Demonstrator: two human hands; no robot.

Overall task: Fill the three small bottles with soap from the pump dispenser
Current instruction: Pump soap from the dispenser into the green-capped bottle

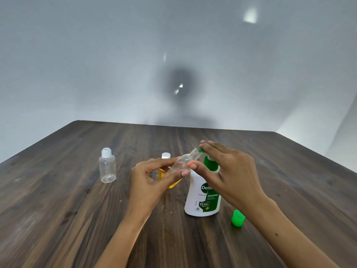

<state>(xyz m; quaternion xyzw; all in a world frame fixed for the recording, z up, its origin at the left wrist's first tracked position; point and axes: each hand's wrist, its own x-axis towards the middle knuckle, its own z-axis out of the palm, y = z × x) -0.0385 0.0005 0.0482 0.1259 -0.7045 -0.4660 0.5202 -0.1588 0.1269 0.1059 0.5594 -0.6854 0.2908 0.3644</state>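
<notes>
Your left hand (154, 176) grips a small clear plastic bottle (181, 163), uncapped and tilted so its threaded neck points up and to the right, right at the green nozzle of the white pump dispenser with the green label (201, 194). Your right hand (228, 169) rests on top of the green pump head, fingers fairly straight over it and thumb reaching toward the bottle, so it presses rather than clutches. The main risk, as I judge it, is alignment: the neck is narrow and held at a slant, and if the nozzle tip is not truly over the mouth when you push, soap will run down the outside onto your fingers and the dark wood-grain tabletop (77, 209). I cannot tell whether the tip is inside the mouth, as your fingers hide it. A hard press could also tip the dispenser, since nothing steadies its base, and it stands just beside the bright green cap (238, 218) lying on the tabletop to its right. Soapy fingers would make the light bottle slip in your grip. Behind your left hand stands a small bottle with yellow liquid and a white cap (165, 157), close enough that a dropped bottle or a jerk of the wrist might knock it over. The second clear empty bottle with a white flip cap (107, 167) stands well apart on the left, capped and not yet filled, and out of harm's way.
</notes>
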